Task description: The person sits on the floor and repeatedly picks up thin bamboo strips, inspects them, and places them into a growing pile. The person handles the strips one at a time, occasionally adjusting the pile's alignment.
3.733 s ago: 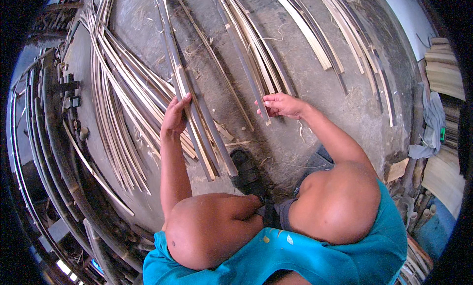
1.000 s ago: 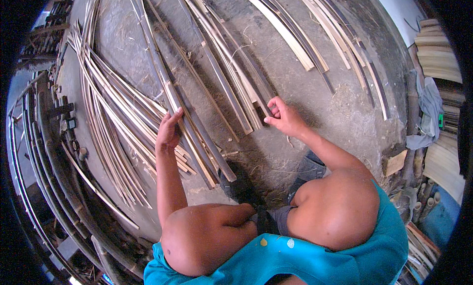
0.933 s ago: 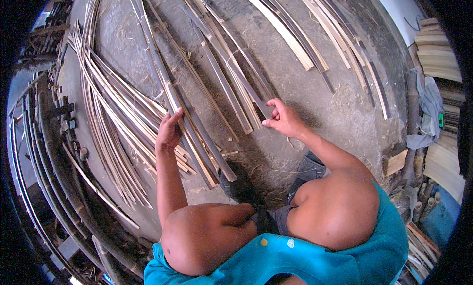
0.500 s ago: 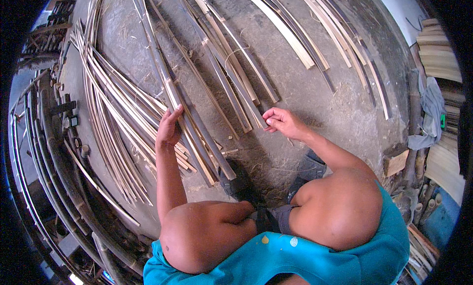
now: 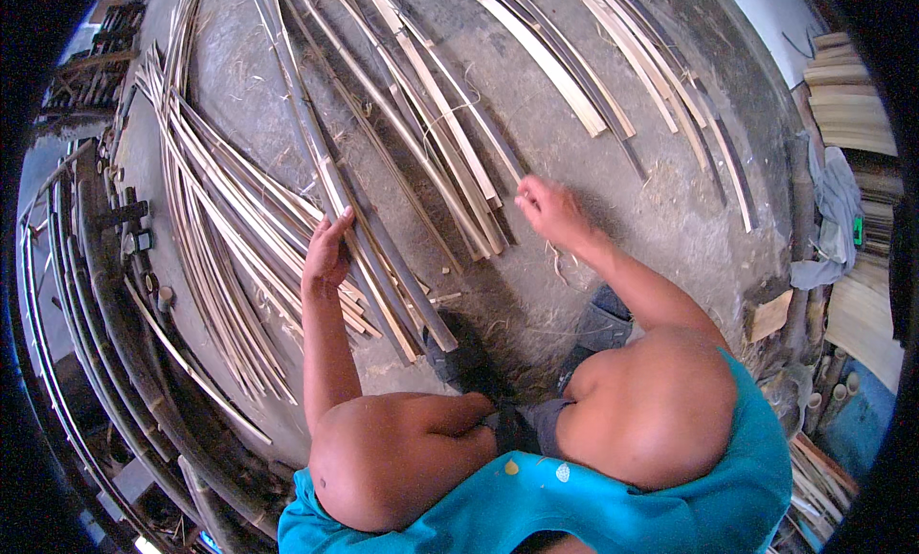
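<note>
— What's going on from the head view?

— The left hand (image 5: 327, 252) lies flat, fingers loosely spread, on a long bamboo strip (image 5: 383, 257) on the concrete floor (image 5: 661, 209).

— And the other?

— The right hand (image 5: 546, 207) is curled at the end of a thin strip (image 5: 479, 133); whether it actually grips, I cannot tell.

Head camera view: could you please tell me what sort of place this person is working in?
Probably a bamboo craft workshop. Long split bamboo strips lie fanned across a rough concrete floor, whole bamboo poles line one edge, and cut slats are stacked at the side. The left hand rests on the strips.
</note>
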A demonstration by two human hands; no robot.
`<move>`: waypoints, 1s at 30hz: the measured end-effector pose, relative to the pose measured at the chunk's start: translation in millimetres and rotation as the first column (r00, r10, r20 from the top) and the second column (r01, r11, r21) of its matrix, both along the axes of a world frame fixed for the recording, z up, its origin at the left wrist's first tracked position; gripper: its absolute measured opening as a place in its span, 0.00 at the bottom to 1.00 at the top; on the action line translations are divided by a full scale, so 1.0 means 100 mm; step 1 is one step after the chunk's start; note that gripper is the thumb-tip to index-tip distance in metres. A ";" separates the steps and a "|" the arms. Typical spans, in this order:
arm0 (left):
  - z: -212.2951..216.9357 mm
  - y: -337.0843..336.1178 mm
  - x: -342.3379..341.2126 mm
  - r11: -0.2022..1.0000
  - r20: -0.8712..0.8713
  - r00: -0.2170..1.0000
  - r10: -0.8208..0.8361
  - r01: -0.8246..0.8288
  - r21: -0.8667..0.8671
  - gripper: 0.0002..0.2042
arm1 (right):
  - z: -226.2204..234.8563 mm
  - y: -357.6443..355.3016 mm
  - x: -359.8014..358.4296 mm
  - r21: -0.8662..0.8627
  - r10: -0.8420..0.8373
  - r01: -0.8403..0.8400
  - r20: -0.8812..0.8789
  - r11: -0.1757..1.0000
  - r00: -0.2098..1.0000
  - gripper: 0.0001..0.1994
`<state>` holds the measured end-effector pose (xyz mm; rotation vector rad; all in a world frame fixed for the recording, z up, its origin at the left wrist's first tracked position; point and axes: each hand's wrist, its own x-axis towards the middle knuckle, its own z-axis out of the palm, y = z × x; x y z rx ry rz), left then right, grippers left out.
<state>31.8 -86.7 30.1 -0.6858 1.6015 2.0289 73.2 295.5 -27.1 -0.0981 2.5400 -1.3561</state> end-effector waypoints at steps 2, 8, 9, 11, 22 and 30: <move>-0.04 -0.03 0.00 1.000 -0.009 1.000 0.011 -0.011 -0.005 0.15 | -0.08 0.08 -0.14 0.194 0.009 0.013 -0.115 0.981 0.993 0.17; -0.16 -0.13 0.01 0.997 -0.020 0.999 0.043 -0.044 -0.063 0.17 | -0.29 0.24 -0.27 0.290 0.065 -0.071 0.029 0.954 0.997 0.21; -0.16 -0.10 -0.01 1.000 -0.043 0.999 0.006 -0.005 0.003 0.17 | -0.24 0.25 -0.28 0.228 0.038 -0.059 0.094 0.972 0.995 0.21; -0.12 -0.07 -0.01 0.999 -0.066 0.997 0.026 -0.023 0.050 0.16 | -0.11 0.34 -0.28 0.110 0.013 -0.031 0.162 0.993 0.987 0.20; 0.04 0.18 -0.03 0.995 -0.019 0.999 -0.039 0.041 0.088 0.16 | -0.08 1.10 -0.77 0.620 -0.040 0.250 -0.332 0.744 0.943 0.22; 0.08 0.08 0.01 0.999 -0.035 0.999 0.015 -0.014 0.029 0.15 | -0.14 0.83 -0.37 0.134 -0.093 0.087 0.046 0.987 0.995 0.14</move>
